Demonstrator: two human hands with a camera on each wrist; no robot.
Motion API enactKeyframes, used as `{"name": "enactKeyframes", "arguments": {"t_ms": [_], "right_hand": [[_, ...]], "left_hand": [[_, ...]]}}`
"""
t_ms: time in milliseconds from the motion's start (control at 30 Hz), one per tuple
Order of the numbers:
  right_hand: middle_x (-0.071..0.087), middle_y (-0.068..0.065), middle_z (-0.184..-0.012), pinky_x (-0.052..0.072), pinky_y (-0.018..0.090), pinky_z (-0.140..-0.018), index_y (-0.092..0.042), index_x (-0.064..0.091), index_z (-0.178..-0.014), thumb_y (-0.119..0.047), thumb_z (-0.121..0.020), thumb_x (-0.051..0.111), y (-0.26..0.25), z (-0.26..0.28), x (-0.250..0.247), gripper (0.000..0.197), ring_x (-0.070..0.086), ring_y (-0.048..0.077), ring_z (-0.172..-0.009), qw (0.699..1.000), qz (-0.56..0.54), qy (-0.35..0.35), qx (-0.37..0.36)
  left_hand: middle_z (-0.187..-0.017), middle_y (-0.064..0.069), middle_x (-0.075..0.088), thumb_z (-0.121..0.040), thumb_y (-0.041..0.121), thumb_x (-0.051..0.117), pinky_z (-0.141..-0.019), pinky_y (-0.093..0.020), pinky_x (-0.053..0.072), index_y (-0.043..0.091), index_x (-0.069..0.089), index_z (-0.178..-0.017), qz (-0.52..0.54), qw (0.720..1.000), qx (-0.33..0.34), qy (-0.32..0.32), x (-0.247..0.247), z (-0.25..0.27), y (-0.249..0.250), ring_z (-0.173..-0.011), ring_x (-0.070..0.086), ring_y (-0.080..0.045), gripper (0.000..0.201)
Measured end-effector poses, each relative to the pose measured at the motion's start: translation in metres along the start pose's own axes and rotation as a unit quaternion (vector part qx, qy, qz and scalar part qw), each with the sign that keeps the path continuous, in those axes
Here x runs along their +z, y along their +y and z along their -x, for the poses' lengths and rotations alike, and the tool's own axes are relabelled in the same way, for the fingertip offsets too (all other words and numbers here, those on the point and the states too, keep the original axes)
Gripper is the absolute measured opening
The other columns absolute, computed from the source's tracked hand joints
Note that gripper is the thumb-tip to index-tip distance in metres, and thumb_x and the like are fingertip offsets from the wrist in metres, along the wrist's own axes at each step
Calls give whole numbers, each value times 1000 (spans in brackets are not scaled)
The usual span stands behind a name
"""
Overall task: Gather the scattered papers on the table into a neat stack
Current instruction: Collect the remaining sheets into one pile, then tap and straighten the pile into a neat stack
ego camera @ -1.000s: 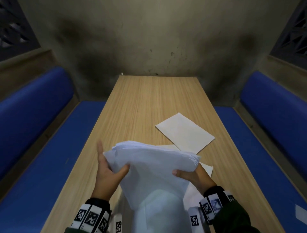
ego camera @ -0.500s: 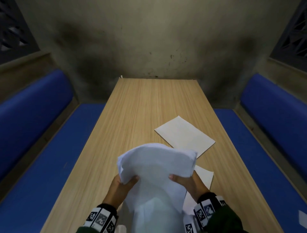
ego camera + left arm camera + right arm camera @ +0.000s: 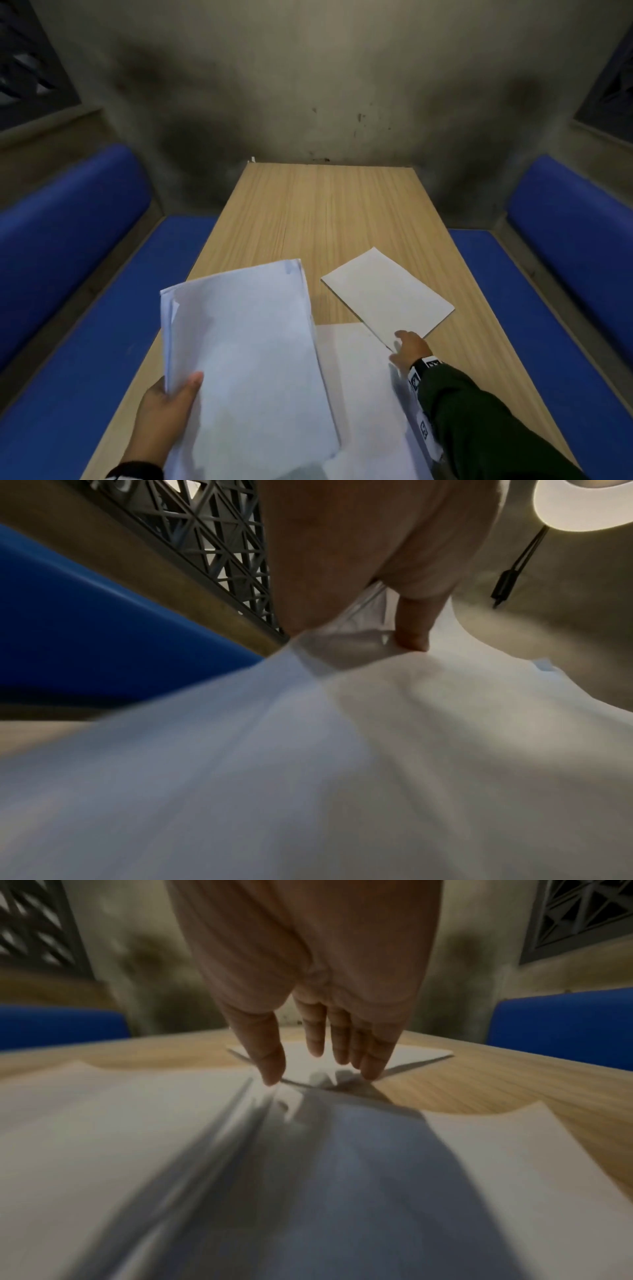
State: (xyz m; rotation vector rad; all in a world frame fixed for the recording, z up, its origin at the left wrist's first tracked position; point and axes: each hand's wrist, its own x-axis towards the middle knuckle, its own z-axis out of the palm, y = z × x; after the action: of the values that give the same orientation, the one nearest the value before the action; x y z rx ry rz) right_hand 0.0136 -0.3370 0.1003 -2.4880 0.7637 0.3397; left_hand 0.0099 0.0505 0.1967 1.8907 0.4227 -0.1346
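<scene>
From the left: a blue padded bench (image 3: pixel 68 291) runs along the counter's (image 3: pixel 325 219) nine o'clock side. Next comes the person's left hand (image 3: pixel 164 411), at about seven o'clock on the counter, gripping a thick stack of white papers (image 3: pixel 246 359) by its near left corner, thumb on top and the fingers hidden underneath. The stack is lifted off the wood and tilts away toward eleven o'clock; in the left wrist view the thumb (image 3: pixel 414 626) presses into the top sheet.

Under and just right of the stack, a loose sheet (image 3: pixel 356 383) lies flat on the counter at about five o'clock. The right hand (image 3: pixel 409 349) reaches over it, fingers straight and spread, holding nothing, with the fingertips (image 3: pixel 274 1074) at the near edge of another white sheet (image 3: pixel 387 291), which lies skewed at about three o'clock. Whether they actually touch it I cannot tell. A dark sleeve (image 3: pixel 479 421) covers that arm. Farthest right, a second blue bench (image 3: pixel 565 308) lines the three o'clock side.
</scene>
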Motion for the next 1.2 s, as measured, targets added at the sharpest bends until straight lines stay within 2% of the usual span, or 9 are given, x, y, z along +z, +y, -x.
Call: {"name": "enactKeyframes", "arguments": {"t_ms": [333, 467, 533, 633, 733, 900, 1000, 1100, 1200], "right_hand": [[64, 13, -116, 46, 29, -95, -3, 63, -107, -12, -92, 48, -14, -12, 7, 24, 59, 27, -109, 995, 77, 66, -22], [63, 13, -97, 40, 22, -74, 2, 68, -94, -4, -87, 44, -24, 33, 3, 25, 61, 28, -98, 993, 24, 81, -80], [54, 2, -77, 33, 19, -65, -6, 65, -75, -6, -86, 44, -27, 73, 17, 24, 61, 24, -87, 992, 34, 32, -118], [36, -7, -60, 31, 19, -55, -24, 33, -47, -15, -88, 46, -31, 126, 49, 44, 48, 17, -66, 989, 30, -70, -126], [42, -3, -49, 30, 19, -50, -27, 38, -40, -27, -84, 53, -28, 154, 74, 47, 41, 14, -59, 978, -91, -150, -109], [61, -13, -65, 45, 15, -68, -38, 61, -71, -21, -80, 66, -9, 170, 73, 19, 56, -4, -63, 919, -210, -315, -114], [66, 4, -77, 53, 34, -69, -20, 64, -94, -16, -82, 67, 21, 161, 53, 13, 61, 13, -65, 933, -318, -166, -9], [61, 19, -105, 47, 36, -82, -2, 58, -112, -24, -84, 64, 52, 138, 30, 36, 60, 32, -95, 948, -272, 45, 159], [59, 20, -103, 46, 38, -88, 2, 57, -98, -34, -84, 63, 64, 124, 24, 39, 58, 31, -94, 939, -240, 31, 246]], "left_hand": [[-95, -18, 60, -81, 18, 68, -76, -34, 39, -1, 58, -106, -43, 997, -53, -35, 12, 7, -28, -85, 52, -26, 32], [-94, -18, 63, -82, 15, 67, -66, -30, 41, -3, 59, -110, -46, 997, -42, -46, 28, 6, -39, -79, 55, -25, 34], [-78, -10, 63, -83, 13, 65, -57, -25, 41, 1, 60, -104, -31, 997, -32, -61, 36, 8, -39, -68, 57, -22, 25], [-75, -7, 63, -84, 13, 64, -55, -23, 41, 3, 59, -97, -34, 995, -24, -86, 45, 8, -42, -67, 58, -20, 17], [-82, -17, 64, -83, 11, 65, -59, -28, 40, 2, 61, -89, -70, 992, -5, -104, 46, 5, -49, -74, 58, -23, 11], [-84, -20, 65, -81, 17, 68, -69, -33, 39, 0, 63, -88, -103, 987, -3, -121, 36, 0, -62, -80, 60, -27, 18], [-87, -20, 64, -84, 11, 63, -68, -32, 40, -6, 63, -99, -98, 987, -25, -122, 38, -4, -69, -77, 59, -27, 23], [-93, -17, 61, -85, 13, 61, -74, -32, 39, -7, 60, -108, -98, 988, -34, -117, 51, -4, -73, -82, 56, -28, 30], [-91, -14, 59, -86, 12, 60, -74, -31, 36, -3, 60, -109, -104, 988, -34, -112, 69, -1, -73, -81, 53, -26, 27]]}}
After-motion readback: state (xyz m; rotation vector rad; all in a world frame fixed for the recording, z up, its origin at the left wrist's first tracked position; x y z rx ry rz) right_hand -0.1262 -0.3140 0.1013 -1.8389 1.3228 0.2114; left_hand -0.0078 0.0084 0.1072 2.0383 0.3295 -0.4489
